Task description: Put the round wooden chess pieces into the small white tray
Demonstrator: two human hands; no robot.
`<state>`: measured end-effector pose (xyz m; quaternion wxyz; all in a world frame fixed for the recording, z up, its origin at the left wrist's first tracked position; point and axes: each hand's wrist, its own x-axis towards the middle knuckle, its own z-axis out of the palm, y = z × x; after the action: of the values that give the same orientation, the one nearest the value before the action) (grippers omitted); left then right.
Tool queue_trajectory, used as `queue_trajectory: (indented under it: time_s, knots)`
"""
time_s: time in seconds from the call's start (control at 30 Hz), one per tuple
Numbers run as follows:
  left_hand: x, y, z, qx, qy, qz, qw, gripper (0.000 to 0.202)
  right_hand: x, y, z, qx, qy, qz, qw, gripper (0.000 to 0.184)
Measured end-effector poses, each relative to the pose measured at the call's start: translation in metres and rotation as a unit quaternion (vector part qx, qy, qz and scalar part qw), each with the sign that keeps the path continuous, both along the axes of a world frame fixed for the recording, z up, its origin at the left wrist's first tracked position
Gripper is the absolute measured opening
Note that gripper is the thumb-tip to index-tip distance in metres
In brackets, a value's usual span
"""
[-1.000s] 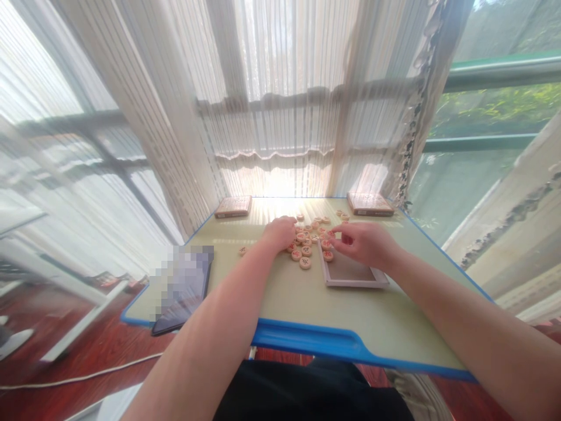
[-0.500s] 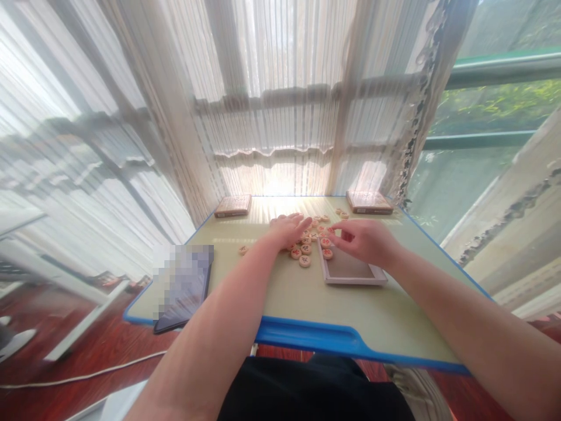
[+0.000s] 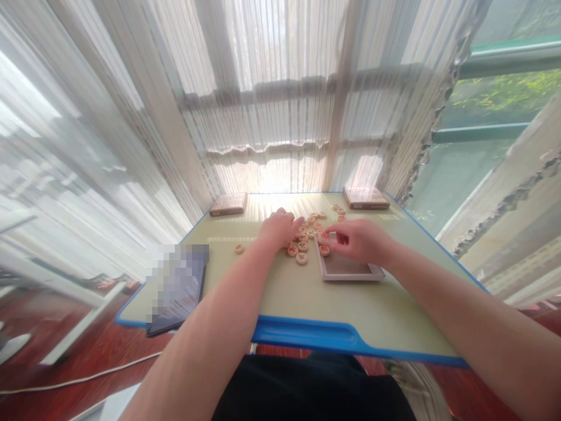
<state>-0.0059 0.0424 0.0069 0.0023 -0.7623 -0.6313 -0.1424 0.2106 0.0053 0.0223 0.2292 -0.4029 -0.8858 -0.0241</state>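
The left hand (image 3: 279, 229) has been drawn back, baring more game pieces (image 3: 302, 247) toward the table's (image 3: 298, 295) far edge, while the right hand (image 3: 367, 240) is held at the tray's (image 3: 350, 277) left edge; whether either curled hand pinches one cannot be told

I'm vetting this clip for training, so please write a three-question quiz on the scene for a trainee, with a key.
1. Fill in the gap: the characters on the pieces are red or ____.
2. Which is over the tray?
A) left hand
B) right hand
C) neither
3. True or false: all the pieces lie inside the tray.

Key:
1. black
2. B
3. False: many lie on the table, outside the tray.
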Motion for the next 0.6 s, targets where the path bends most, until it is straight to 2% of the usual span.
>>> queue_trajectory:
  time_s: [0.17,0.6]
  knots:
    - [0.0017,-0.0017,-0.0001,-0.003,0.009,0.001,1.000,0.051,-0.0024,-0.0022,0.0006,-0.037,-0.024,0.005,0.999,0.031]
    - [0.0034,-0.0041,0.0032,-0.011,0.000,0.007,1.000,0.050,-0.0012,-0.0075,0.0074,-0.049,-0.081,0.015,0.995,0.033]
